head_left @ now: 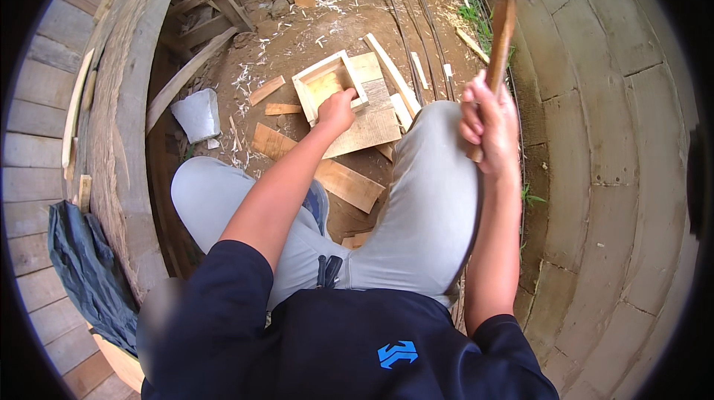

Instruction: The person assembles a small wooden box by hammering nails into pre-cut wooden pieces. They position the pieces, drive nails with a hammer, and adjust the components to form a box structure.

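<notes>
Frame centre: left hand [337,110], fingers curled, presses the near wall of a small square pale-wood open box [327,82]; box interior holds nothing visible. Box sits on flat wooden board [368,131]. Upper right: right hand [489,126] fists wooden-handled hammer [501,28], raised.

Seated with knees apart, the person stretches the left arm forward, left hand [337,110] curled downward with fingers bent, while the right hand [489,126] is raised beside the knee, fist clenched tight.
</notes>
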Demonstrator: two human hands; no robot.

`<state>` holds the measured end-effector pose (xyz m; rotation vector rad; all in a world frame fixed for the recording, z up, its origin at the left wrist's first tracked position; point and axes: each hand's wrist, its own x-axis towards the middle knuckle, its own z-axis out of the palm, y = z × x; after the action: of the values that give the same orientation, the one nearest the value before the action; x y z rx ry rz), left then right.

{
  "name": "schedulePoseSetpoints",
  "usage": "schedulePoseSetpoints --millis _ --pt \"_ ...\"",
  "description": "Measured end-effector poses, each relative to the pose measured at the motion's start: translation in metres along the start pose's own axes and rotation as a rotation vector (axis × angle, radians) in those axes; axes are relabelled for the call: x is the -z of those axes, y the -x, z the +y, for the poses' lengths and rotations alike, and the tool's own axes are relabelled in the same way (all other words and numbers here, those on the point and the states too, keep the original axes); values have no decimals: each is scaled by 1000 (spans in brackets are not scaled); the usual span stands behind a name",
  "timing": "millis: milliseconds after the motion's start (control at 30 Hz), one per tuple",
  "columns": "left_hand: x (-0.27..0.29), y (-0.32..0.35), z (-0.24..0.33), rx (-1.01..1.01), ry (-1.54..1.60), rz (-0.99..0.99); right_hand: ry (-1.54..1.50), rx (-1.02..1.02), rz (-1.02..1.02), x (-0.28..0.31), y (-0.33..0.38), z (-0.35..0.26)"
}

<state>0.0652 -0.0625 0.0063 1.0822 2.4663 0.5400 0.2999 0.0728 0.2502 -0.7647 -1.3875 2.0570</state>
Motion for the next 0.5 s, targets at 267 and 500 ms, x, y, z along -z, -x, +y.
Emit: schedulePoseSetpoints --millis 267,500 --pt "20 1 10 3 14 17 534 68 215 69 4 -41" --pt "21 -15 18 19 42 6 1066 108 78 128 -7 21"
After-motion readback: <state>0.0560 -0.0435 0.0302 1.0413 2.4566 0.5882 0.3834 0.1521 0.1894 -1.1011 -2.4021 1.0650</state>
